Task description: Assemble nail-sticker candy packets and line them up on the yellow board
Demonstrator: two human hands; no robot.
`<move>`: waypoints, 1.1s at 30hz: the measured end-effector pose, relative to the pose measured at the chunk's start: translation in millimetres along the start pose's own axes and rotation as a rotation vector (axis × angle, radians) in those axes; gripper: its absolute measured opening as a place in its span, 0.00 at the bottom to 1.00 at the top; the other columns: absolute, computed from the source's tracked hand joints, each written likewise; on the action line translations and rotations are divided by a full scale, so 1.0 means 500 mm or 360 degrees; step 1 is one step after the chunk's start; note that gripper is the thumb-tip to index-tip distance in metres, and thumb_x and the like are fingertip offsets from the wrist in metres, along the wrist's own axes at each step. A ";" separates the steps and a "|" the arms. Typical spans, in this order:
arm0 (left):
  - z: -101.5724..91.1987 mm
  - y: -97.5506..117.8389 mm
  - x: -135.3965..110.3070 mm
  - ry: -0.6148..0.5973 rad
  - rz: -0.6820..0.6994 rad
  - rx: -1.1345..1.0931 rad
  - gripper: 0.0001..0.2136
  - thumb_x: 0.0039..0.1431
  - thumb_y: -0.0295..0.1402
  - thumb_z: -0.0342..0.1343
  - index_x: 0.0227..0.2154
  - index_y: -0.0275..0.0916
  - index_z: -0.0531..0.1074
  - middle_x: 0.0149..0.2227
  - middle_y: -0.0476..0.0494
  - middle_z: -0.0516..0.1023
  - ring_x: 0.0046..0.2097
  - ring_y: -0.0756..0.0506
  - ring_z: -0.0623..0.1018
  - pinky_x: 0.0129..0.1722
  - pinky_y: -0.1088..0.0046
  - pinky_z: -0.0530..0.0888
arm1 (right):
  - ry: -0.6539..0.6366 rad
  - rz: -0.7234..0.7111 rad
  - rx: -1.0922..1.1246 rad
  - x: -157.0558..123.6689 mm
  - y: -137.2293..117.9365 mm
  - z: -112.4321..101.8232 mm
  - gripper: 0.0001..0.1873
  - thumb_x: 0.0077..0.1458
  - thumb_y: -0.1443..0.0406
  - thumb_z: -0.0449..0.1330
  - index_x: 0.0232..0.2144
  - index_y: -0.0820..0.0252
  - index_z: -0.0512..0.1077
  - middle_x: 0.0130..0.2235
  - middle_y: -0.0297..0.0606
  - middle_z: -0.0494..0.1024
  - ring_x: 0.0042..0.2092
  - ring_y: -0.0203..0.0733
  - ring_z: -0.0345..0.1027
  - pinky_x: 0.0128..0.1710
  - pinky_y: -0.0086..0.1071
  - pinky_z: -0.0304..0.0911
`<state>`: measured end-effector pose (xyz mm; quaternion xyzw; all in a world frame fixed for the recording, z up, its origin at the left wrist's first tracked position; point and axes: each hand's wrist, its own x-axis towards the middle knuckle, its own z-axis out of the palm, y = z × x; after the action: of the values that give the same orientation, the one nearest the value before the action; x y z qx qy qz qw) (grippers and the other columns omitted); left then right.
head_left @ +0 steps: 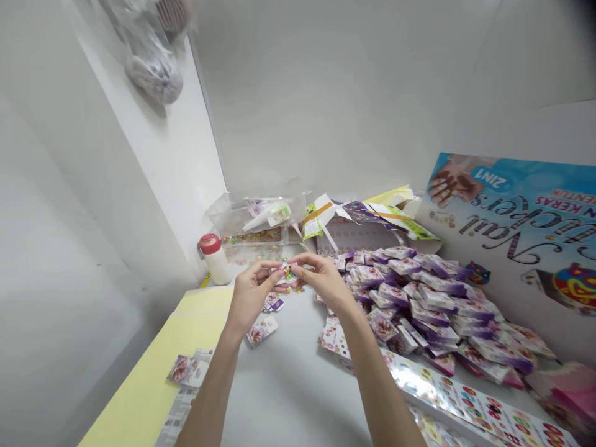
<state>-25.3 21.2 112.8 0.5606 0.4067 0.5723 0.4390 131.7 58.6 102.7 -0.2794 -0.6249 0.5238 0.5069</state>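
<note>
The left hand [250, 292] and right hand [327, 284] I guided from afar pinched small colourful pieces [287, 272] above the table [293, 385] — unfinished, I judged. Nearer me lay a small box [262, 331]; rightward, heaped purple-and-white boxes [431, 299] looked done — their contents I couldn't check.

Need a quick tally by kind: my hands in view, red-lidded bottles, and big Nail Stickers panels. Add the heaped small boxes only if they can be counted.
Hands: 2, left hand and right hand
Red-lidded bottle: 1
Nail Stickers panel: 1
Total: 4, without the heaped small boxes, which overlap too much to count
</note>
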 end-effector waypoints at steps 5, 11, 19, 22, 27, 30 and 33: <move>0.000 0.001 0.003 -0.0044 -0.0020 0.0042 0.14 0.52 0.40 0.59 0.36 0.36 0.68 0.27 0.48 0.78 0.27 0.46 0.80 0.32 0.67 0.78 | 0.0035 0.0026 -0.0035 -0.001 0.000 0.005 0.14 0.49 0.56 0.62 0.34 0.59 0.71 0.29 0.30 0.70 0.23 0.30 0.66 0.23 0.26 0.61; -0.019 -0.024 0.004 -0.0196 -0.0177 0.0641 0.19 0.60 0.47 0.43 0.48 0.41 0.60 0.32 0.45 0.79 0.32 0.43 0.80 0.34 0.66 0.75 | 0.0144 0.0103 -0.0324 0.008 0.020 -0.012 0.13 0.48 0.58 0.60 0.32 0.62 0.73 0.28 0.34 0.72 0.25 0.34 0.66 0.25 0.29 0.61; -0.047 -0.140 0.022 -0.0644 -0.0946 0.2193 0.35 0.22 0.29 0.67 0.43 0.37 0.68 0.49 0.27 0.74 0.54 0.25 0.68 0.46 0.56 0.68 | 0.0445 0.0090 -0.0403 0.018 0.044 -0.033 0.11 0.43 0.59 0.59 0.28 0.60 0.71 0.25 0.33 0.70 0.23 0.34 0.61 0.23 0.28 0.59; -0.053 -0.159 0.031 -0.0759 -0.0983 0.2063 0.24 0.23 0.26 0.65 0.32 0.39 0.71 0.35 0.38 0.80 0.42 0.31 0.77 0.39 0.62 0.71 | 0.0440 0.0157 -0.0268 0.016 0.035 -0.036 0.13 0.42 0.57 0.61 0.28 0.61 0.72 0.26 0.34 0.71 0.26 0.35 0.62 0.25 0.29 0.61; -0.039 -0.123 0.029 -0.0890 -0.0557 0.1540 0.14 0.47 0.32 0.54 0.39 0.39 0.66 0.38 0.45 0.75 0.39 0.44 0.76 0.39 0.71 0.72 | 0.0290 0.0194 -0.0054 0.014 0.026 -0.042 0.18 0.40 0.55 0.65 0.32 0.62 0.75 0.30 0.37 0.76 0.29 0.36 0.64 0.29 0.30 0.62; -0.022 -0.076 0.020 -0.0875 -0.0223 0.0928 0.12 0.58 0.38 0.45 0.43 0.40 0.63 0.42 0.44 0.72 0.41 0.47 0.74 0.38 0.73 0.72 | 0.0227 0.0183 0.0055 0.012 0.024 -0.043 0.18 0.40 0.55 0.66 0.31 0.62 0.76 0.29 0.36 0.76 0.28 0.35 0.64 0.28 0.29 0.60; -0.009 -0.037 0.009 -0.0756 -0.0134 0.0399 0.13 0.59 0.42 0.46 0.37 0.38 0.66 0.36 0.44 0.72 0.35 0.47 0.73 0.36 0.72 0.72 | 0.0257 0.0126 0.0120 0.010 0.019 -0.044 0.18 0.41 0.54 0.66 0.32 0.61 0.75 0.29 0.35 0.75 0.27 0.34 0.63 0.28 0.29 0.58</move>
<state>-28.8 30.9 96.3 0.7118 0.3829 0.3512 0.4726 148.7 73.7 94.2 -0.3260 -0.5503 0.5423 0.5448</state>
